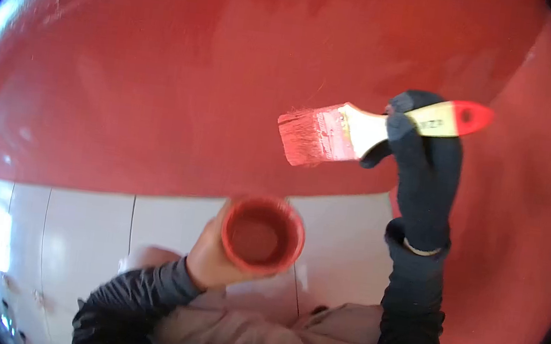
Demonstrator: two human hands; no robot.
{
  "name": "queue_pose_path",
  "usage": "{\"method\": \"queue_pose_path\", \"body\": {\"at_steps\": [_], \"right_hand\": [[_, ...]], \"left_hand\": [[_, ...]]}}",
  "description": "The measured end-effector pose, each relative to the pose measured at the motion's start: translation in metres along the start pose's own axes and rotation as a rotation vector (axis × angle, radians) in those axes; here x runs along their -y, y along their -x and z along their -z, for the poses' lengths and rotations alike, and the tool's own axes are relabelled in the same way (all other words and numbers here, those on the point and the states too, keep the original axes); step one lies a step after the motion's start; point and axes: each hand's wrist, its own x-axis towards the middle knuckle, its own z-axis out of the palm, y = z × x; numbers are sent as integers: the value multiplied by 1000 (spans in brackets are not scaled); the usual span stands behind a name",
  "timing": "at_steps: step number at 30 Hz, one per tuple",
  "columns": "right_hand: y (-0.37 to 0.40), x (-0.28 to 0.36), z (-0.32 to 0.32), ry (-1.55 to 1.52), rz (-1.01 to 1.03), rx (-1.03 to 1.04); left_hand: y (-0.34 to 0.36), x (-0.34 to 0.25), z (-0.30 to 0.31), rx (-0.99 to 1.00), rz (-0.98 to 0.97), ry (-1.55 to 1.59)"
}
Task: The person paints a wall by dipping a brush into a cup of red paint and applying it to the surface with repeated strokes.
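Note:
My right hand (423,161), in a dark glove, grips a flat paintbrush (368,131) by its pale handle with the red tip. The bristles point left and are coated in red paint. Behind the brush rises a large red-painted surface (162,91). Lower down, my bare left hand (212,253) is wrapped round a cup (298,242) from its left side. The cup's rim and inner wall are smeared red, and dark red paint shows inside. Brush and cup are apart, with the brush higher up and to the right.
Pale floor tiles (85,232) with dark joints lie below the red surface's lower edge. My legs (258,326) are bent beneath the cup. Another red surface (516,267) runs down the right side, beside my right arm. Small objects or specks lie at the lower left.

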Motion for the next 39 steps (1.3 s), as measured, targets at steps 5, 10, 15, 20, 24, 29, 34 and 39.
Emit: {"method": "queue_pose_path", "body": {"at_steps": [5, 10, 15, 20, 24, 29, 34, 39], "right_hand": [[33, -1, -14, 216, 102, 187], [28, -24, -24, 378, 197, 465], [28, -36, -35, 475, 66, 542], [25, -39, -38, 422, 89, 563], [24, -44, -34, 436, 41, 580], [23, -53, -34, 433, 69, 581], [21, -46, -30, 450, -38, 548], [11, -38, -23, 166, -319, 217]], "left_hand": [[2, 5, -8, -129, 5, -150], [-1, 5, -4, -114, 2, -92], [3, 13, -2, -83, -24, -104], [0, 10, -5, -100, 1, 58], [-1, 7, -6, -101, 18, 27], [-5, 5, -8, -184, -97, -40], [-4, 5, -7, -198, -96, -84], [-9, -2, -8, -238, -72, -63]]}}
